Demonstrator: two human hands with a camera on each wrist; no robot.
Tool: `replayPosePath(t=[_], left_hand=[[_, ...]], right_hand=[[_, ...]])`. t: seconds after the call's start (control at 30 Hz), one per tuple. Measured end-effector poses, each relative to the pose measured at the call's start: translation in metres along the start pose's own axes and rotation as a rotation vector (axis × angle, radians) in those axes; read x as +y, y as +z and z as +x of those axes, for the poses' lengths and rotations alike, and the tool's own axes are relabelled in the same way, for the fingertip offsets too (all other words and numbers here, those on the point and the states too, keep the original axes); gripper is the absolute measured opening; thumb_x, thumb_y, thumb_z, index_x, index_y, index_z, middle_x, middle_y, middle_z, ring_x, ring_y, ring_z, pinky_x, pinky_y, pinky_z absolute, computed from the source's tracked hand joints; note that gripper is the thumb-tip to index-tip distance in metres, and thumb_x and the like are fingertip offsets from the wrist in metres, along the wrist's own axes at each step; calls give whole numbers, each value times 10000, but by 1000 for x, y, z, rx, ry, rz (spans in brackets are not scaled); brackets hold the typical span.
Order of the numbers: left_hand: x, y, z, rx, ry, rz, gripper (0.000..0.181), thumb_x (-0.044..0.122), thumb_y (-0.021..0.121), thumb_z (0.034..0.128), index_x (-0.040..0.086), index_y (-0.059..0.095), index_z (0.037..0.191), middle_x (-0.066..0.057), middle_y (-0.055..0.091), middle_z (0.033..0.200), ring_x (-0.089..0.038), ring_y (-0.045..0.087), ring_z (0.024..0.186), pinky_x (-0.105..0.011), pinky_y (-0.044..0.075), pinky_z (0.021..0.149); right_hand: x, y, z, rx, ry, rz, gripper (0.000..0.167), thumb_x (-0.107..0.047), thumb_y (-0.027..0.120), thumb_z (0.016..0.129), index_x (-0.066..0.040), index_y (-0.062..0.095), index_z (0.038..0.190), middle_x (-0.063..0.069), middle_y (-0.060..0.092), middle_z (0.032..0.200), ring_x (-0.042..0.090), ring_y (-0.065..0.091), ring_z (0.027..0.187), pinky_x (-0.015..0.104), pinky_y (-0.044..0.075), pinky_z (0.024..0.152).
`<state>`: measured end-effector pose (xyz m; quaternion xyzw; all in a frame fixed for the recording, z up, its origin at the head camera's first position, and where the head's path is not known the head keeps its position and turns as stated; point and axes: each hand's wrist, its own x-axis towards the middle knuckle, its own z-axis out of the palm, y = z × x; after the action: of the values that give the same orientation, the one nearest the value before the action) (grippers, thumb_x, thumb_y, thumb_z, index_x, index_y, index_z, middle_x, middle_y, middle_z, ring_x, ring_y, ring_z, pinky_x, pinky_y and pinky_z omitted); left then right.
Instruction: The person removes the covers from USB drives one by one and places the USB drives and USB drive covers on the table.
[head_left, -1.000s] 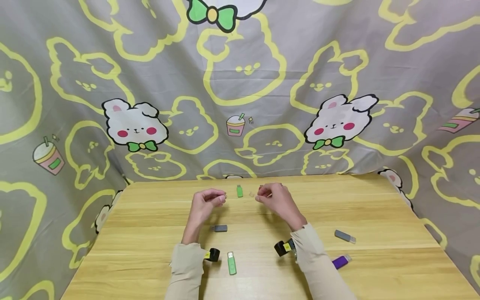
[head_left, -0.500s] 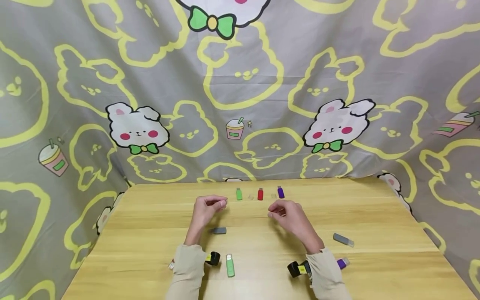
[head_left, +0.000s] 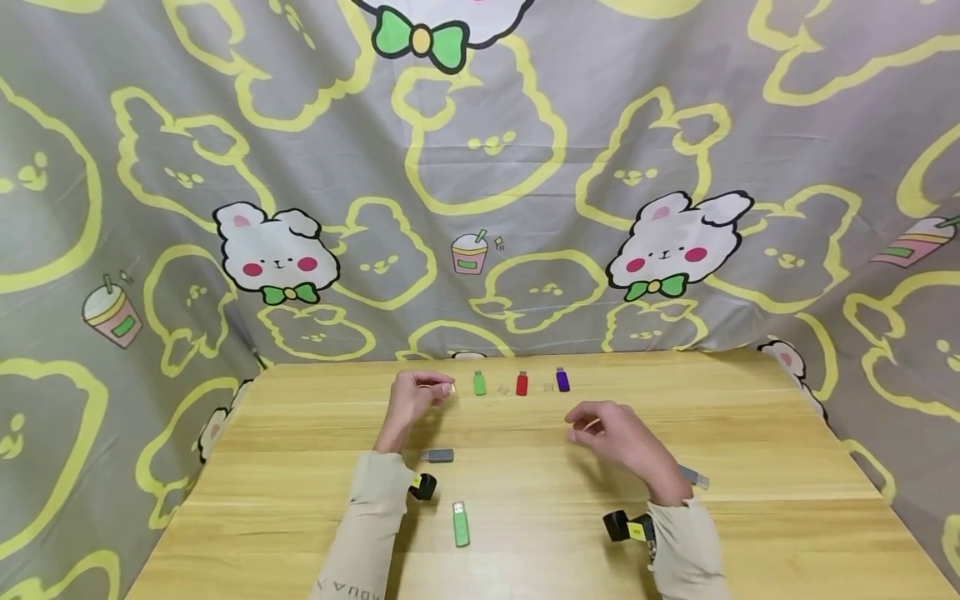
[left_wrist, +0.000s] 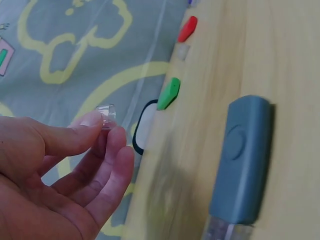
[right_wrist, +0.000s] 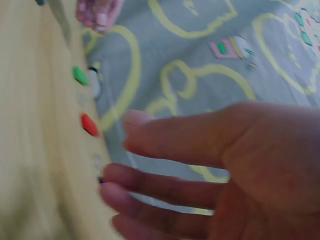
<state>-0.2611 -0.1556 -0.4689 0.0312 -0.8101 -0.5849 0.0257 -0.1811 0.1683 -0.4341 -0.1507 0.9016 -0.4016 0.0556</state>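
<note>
My left hand (head_left: 412, 403) pinches a small clear cap (left_wrist: 108, 116) between thumb and fingertips, above the table's back part, left of a green USB stick (head_left: 479, 383). My right hand (head_left: 617, 433) hovers over the table with nothing between thumb and fingers, which are apart in the right wrist view. To the right of the green stick stand in a row a clear cap (head_left: 503, 389), a red USB stick (head_left: 522, 383), another clear cap (head_left: 548, 387) and a purple USB stick (head_left: 562, 380). A grey USB stick (head_left: 441, 456) lies near my left wrist.
A second green USB stick (head_left: 461, 525) lies nearer the front of the wooden table (head_left: 525, 517). Another grey stick (head_left: 693, 477) is partly hidden behind my right wrist. A patterned curtain (head_left: 360, 167) hangs behind the table's back edge.
My right hand has moved right and toward the front from the back row, uncovering the red and purple sticks. My left hand stays near the green stick, shifting slightly.
</note>
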Motion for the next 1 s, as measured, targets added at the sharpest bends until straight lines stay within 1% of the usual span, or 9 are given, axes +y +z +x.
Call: replayPosePath(t=[0.1,0.27,0.43,0.57,0.67,0.8,0.9,1.0], left_hand=[[1,1,8,-24,-5,23,70,-71,740,894,-60,782,949,-197,759,920,-371,733,839,-424,633,737],[3,2,20,-56,-9,74,57,-73,774,864,-60,775,920,-171,755,852,-378,737,812,-413,637,712],[6,4,32,-97,-34,151,37,-75,767,872,-40,778,872,-173,752,837,-341,750,775,-392,638,690],[5,5,38,-126,-49,194,70,-89,771,860,-40,768,811,-178,745,796,-322,750,728,-378,637,654],[2,7,42,-153,-26,265,67,-58,804,841,-29,774,789,-152,743,751,-279,732,672,-331,622,601],[1,13,44,-185,32,356,50,-18,828,828,-26,788,799,-136,742,734,-234,675,603,-262,560,532],[1,15,45,-189,65,391,45,-16,828,823,-35,791,805,-146,750,761,-238,659,608,-214,505,507],[2,14,45,-180,74,423,44,-10,827,824,-25,795,799,-138,759,785,-245,660,622,-187,462,491]], right_hand=[[2,-11,-7,-53,-16,-4,202,-85,735,950,18,719,1122,43,701,974,231,676,896,415,586,812],[6,-22,-12,-87,-25,3,247,-109,737,953,23,699,1158,41,698,968,228,688,888,405,586,790],[9,-28,-17,-98,24,0,293,-126,738,955,30,679,1196,46,693,975,241,694,906,411,587,785],[12,-34,-22,-91,66,-13,315,-135,730,962,27,669,1225,52,690,989,256,692,930,424,586,789],[17,-40,-28,-81,84,-22,322,-129,728,961,26,663,1236,56,690,994,267,693,939,442,586,797],[24,-49,-35,-66,107,-34,327,-118,726,960,28,657,1244,61,692,993,284,693,947,456,586,797],[26,-52,-36,-56,111,-46,329,-122,730,957,27,660,1242,59,694,982,278,693,937,443,580,781],[27,-52,-35,-57,109,-53,332,-124,733,954,28,661,1240,54,694,976,272,691,930,438,576,777]])
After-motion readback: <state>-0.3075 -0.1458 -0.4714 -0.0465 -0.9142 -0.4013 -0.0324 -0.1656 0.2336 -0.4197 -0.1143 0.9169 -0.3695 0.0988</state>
